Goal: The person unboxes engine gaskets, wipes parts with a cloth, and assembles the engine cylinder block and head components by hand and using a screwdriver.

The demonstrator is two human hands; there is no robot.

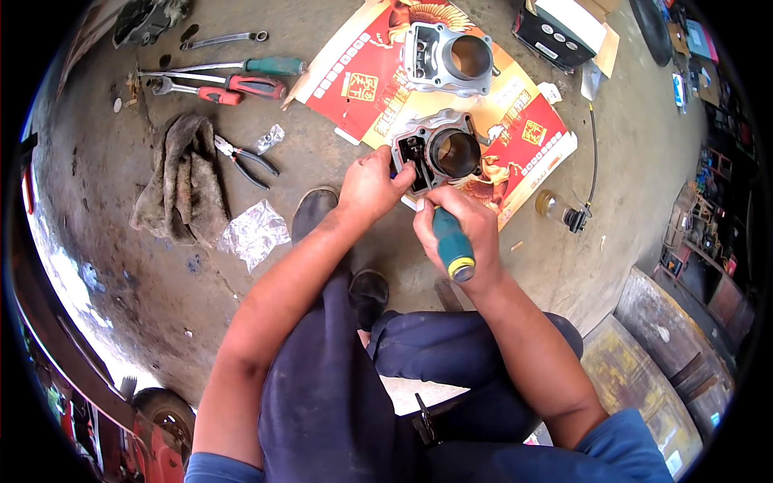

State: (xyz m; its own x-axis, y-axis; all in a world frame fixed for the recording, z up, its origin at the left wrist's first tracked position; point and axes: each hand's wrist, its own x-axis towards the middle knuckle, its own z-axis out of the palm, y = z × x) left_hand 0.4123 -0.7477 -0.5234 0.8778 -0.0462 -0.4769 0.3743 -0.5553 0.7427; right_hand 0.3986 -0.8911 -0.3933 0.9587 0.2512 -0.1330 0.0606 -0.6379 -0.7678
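Observation:
A used engine cylinder (436,127), grey metal with a dark-rimmed bore, stands on a flattened red and yellow cardboard sheet (354,88). My left hand (372,187) grips its near left edge, fingers outside and thumb over the dark side cavity. In my right hand (481,229) is a screwdriver (453,240) with a green handle and yellow ring, its butt toward me. The shaft points at the cylinder's near edge; its tip is hidden. Just beyond sits a cleaner, brighter cylinder (427,74), touched by neither hand.
Left on the floor lie a wrench (225,39), long screwdrivers (270,66), an adjustable wrench (197,91), pliers (245,161), a brown rag (181,185) and a plastic bag (254,233). Right are a black-and-white box (560,36) and a small oil can (555,208) with a thin hose.

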